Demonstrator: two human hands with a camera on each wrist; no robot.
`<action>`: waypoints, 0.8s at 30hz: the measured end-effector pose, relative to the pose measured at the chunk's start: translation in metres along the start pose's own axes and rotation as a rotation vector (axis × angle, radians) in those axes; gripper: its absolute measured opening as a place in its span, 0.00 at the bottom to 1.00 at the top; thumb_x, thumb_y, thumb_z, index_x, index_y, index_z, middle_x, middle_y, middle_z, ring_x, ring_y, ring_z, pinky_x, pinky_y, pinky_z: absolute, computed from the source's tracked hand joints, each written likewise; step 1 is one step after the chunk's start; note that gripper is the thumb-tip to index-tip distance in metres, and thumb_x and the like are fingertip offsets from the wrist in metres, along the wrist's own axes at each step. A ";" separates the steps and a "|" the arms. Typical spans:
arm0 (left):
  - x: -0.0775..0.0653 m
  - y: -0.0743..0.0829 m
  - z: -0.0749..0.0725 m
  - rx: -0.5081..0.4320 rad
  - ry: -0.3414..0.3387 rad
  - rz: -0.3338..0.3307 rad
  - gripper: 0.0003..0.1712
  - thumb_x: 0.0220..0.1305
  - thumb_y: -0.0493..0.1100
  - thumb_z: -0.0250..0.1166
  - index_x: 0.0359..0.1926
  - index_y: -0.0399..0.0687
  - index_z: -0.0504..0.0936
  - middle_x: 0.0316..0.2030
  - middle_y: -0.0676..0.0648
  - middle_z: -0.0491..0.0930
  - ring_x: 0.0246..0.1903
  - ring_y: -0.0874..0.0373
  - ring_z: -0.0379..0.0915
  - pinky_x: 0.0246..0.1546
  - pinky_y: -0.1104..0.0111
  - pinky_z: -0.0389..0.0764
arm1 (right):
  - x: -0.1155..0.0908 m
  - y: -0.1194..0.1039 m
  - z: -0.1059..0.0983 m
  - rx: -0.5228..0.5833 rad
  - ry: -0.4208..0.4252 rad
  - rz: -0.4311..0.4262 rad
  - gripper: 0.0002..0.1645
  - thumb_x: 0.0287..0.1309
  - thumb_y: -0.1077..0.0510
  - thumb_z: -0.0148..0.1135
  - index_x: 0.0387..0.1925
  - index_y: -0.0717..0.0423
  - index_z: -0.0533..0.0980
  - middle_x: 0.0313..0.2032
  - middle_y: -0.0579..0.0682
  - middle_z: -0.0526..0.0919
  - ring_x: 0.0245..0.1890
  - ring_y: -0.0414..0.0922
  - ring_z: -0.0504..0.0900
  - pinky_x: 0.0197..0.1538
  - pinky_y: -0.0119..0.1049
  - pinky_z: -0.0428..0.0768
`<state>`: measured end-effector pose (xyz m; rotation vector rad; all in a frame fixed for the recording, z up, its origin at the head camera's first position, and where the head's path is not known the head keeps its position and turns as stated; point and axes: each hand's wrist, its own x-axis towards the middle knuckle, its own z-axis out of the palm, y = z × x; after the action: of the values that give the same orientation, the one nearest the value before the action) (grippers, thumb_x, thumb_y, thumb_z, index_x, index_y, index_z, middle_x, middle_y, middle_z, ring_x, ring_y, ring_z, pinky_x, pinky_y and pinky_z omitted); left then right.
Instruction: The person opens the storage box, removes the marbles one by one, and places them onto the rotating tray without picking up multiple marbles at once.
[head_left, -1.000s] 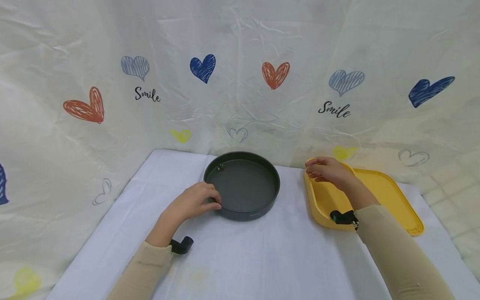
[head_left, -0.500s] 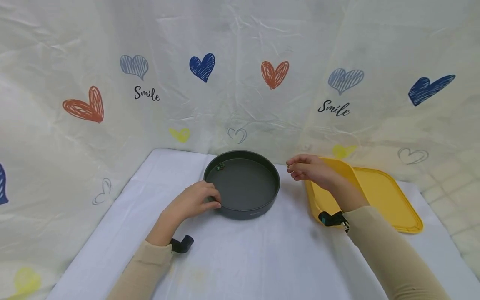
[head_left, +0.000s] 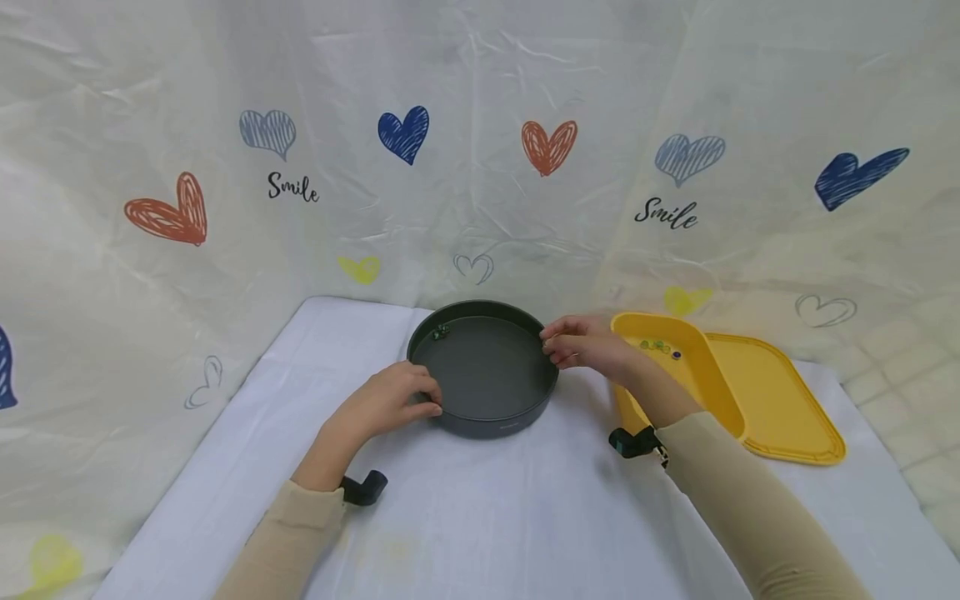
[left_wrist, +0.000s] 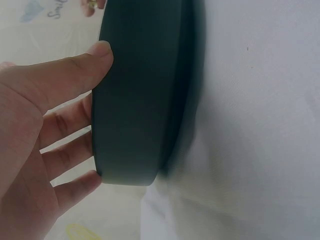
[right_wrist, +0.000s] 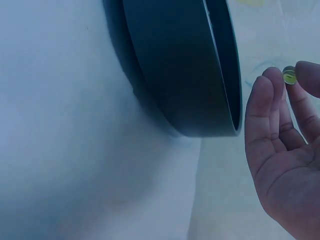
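A round dark grey pan [head_left: 487, 375] stands on the white cloth, with several small marbles [head_left: 441, 332] gathered at its far left inside. My left hand [head_left: 393, 398] grips the pan's near-left rim; in the left wrist view the thumb [left_wrist: 102, 55] lies against the outer wall and the other fingers go behind the rim. Between thumb and fingertips, my right hand [head_left: 592, 343] pinches a clear yellow-green marble [right_wrist: 289, 75]. That hand is at the pan's right rim, its fingertips overlapping the edge in the head view.
To the right stands a yellow box [head_left: 723, 400] with several marbles [head_left: 656, 345] at its far end. A flat yellow lid [head_left: 783, 400] lies at the box's right side. Behind the table hangs a pale curtain [head_left: 480, 200] printed with hearts.
My right hand has moved left from over the yellow box to the pan's right rim, uncovering the marbles in the box. The left hand stays on the pan.
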<state>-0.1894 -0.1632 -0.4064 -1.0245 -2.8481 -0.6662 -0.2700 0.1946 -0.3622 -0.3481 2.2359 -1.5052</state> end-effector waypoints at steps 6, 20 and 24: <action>-0.001 0.000 0.000 -0.001 -0.012 -0.009 0.03 0.60 0.50 0.73 0.33 0.61 0.86 0.34 0.63 0.79 0.41 0.57 0.77 0.46 0.64 0.76 | 0.004 -0.002 0.018 -0.009 -0.047 0.010 0.19 0.71 0.60 0.57 0.58 0.67 0.72 0.51 0.65 0.80 0.42 0.50 0.81 0.49 0.39 0.83; 0.000 -0.001 0.002 0.005 -0.010 -0.006 0.03 0.60 0.50 0.73 0.33 0.62 0.86 0.34 0.63 0.79 0.40 0.57 0.77 0.45 0.64 0.76 | 0.015 -0.001 0.058 -0.177 -0.094 -0.088 0.16 0.67 0.61 0.60 0.52 0.68 0.76 0.40 0.57 0.82 0.36 0.51 0.79 0.42 0.37 0.81; 0.001 -0.002 0.002 0.004 -0.003 -0.003 0.04 0.59 0.50 0.73 0.33 0.62 0.86 0.33 0.63 0.78 0.40 0.57 0.77 0.45 0.65 0.76 | 0.015 -0.005 0.069 -0.265 -0.111 -0.131 0.13 0.66 0.63 0.59 0.49 0.67 0.78 0.36 0.55 0.82 0.32 0.47 0.77 0.39 0.38 0.81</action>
<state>-0.1907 -0.1635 -0.4085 -1.0220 -2.8533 -0.6592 -0.2503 0.1298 -0.3835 -0.6536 2.3638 -1.2171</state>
